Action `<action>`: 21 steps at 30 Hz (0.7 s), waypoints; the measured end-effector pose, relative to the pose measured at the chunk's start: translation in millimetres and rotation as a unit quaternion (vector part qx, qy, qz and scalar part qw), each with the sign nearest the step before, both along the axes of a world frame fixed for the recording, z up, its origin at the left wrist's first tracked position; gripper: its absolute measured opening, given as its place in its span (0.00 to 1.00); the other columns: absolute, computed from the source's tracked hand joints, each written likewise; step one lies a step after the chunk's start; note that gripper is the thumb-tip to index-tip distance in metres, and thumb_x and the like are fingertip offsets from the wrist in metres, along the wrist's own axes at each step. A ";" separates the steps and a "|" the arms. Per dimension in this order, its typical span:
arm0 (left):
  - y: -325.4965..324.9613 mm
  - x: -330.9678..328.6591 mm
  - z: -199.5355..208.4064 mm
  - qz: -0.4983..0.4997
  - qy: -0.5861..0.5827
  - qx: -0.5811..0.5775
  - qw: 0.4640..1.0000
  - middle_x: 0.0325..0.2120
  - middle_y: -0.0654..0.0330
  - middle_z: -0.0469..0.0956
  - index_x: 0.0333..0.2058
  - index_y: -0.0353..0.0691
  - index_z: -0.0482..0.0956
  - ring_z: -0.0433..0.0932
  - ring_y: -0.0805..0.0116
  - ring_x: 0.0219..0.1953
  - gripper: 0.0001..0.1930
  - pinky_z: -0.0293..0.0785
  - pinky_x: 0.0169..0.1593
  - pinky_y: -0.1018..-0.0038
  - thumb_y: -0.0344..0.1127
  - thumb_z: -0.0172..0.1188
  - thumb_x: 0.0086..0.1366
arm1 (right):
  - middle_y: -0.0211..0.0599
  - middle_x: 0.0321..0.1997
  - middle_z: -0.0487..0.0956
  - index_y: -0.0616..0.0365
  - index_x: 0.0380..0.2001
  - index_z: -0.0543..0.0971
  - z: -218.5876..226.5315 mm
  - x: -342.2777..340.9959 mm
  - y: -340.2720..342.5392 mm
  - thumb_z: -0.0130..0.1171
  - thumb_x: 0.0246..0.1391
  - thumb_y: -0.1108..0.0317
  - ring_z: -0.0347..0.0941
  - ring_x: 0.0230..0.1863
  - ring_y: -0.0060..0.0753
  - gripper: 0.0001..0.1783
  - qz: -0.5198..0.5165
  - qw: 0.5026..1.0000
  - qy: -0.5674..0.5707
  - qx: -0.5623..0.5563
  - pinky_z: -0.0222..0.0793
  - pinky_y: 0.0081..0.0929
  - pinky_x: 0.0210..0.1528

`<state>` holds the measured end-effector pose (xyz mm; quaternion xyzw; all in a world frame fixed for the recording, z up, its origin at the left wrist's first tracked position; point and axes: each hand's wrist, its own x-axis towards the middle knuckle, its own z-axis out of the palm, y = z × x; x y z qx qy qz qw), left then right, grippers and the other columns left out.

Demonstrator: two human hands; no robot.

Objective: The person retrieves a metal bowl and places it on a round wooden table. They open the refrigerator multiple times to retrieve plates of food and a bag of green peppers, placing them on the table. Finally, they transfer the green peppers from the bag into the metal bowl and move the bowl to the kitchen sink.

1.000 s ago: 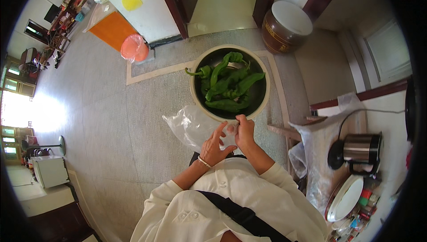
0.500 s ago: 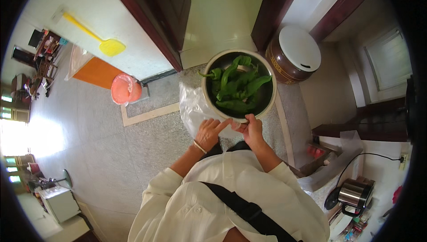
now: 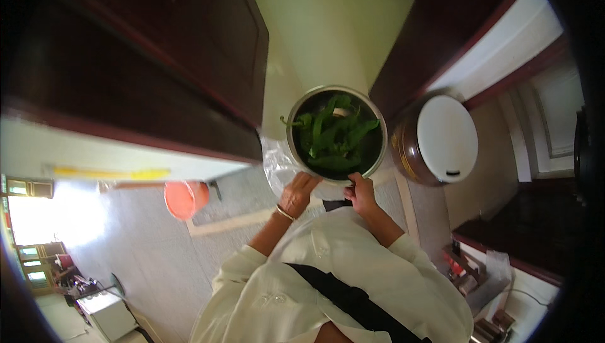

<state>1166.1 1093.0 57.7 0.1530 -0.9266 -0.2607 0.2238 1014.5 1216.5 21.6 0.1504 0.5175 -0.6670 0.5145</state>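
Out in front of me is a round metal bowl holding several long green peppers. My right hand grips the bowl's near rim, thumb on top. At the near left rim, my left hand, with a bracelet at its wrist, has its fingers closed on the bowl's edge; the fingertips are partly hidden. A clear plastic bag hangs beside and below the bowl on the left, close to my left hand. Whether that hand also holds the bag is unclear.
Dark wooden door and door frame flank a doorway ahead. A brown jar with a white lid stands at the right. To the left are a pink bucket and a yellow fly swatter on the wall.
I have moved forward toward the doorway with the bowl. The door and frame loom larger on both sides. My left fingers have drawn in at the rim.
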 end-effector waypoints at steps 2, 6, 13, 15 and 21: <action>-43.4 -30.3 8.0 0.025 -0.013 0.008 1.000 0.26 0.58 0.69 0.36 0.39 0.74 0.70 0.61 0.33 0.18 0.70 0.35 0.71 0.20 0.50 0.42 | 0.27 0.08 0.53 0.55 0.10 0.57 15.3 -36.4 -56.7 0.48 0.46 0.71 0.46 0.06 0.20 0.16 0.036 0.996 0.054 0.061 0.41 0.22 0.09; -122.4 -81.7 17.1 0.062 -0.008 0.033 0.998 0.26 0.57 0.70 0.36 0.40 0.75 0.70 0.60 0.34 0.19 0.70 0.38 0.70 0.18 0.50 0.42 | 0.35 0.07 0.62 0.60 0.10 0.64 21.9 -101.2 -139.4 0.48 0.46 0.70 0.55 0.05 0.25 0.14 0.055 0.995 0.079 0.024 0.49 0.24 0.08; -294.8 -184.3 0.0 0.113 0.056 0.096 0.987 0.23 0.54 0.69 0.32 0.36 0.76 0.69 0.57 0.28 0.17 0.67 0.33 0.70 0.16 0.46 0.43 | 0.44 0.09 0.68 0.68 0.17 0.68 6.6 -213.5 -289.1 0.48 0.46 0.70 0.65 0.07 0.31 0.11 0.052 0.997 0.051 0.009 0.60 0.26 0.09; -345.3 -212.7 -4.9 0.119 0.085 0.165 0.975 0.23 0.53 0.69 0.32 0.35 0.77 0.69 0.57 0.27 0.17 0.67 0.33 0.71 0.16 0.43 0.43 | 0.44 0.09 0.68 0.68 0.18 0.67 6.7 -242.5 -325.7 0.47 0.46 0.70 0.65 0.07 0.32 0.11 0.032 0.998 0.042 0.026 0.60 0.26 0.08; -493.3 -328.7 6.4 0.110 0.023 0.238 0.965 0.24 0.55 0.71 0.35 0.37 0.76 0.69 0.65 0.27 0.15 0.66 0.31 0.76 0.25 0.51 0.45 | 0.46 0.09 0.67 0.72 0.20 0.66 9.1 -344.0 -413.9 0.49 0.44 0.69 0.64 0.07 0.36 0.13 -0.085 0.991 0.041 0.090 0.58 0.29 0.07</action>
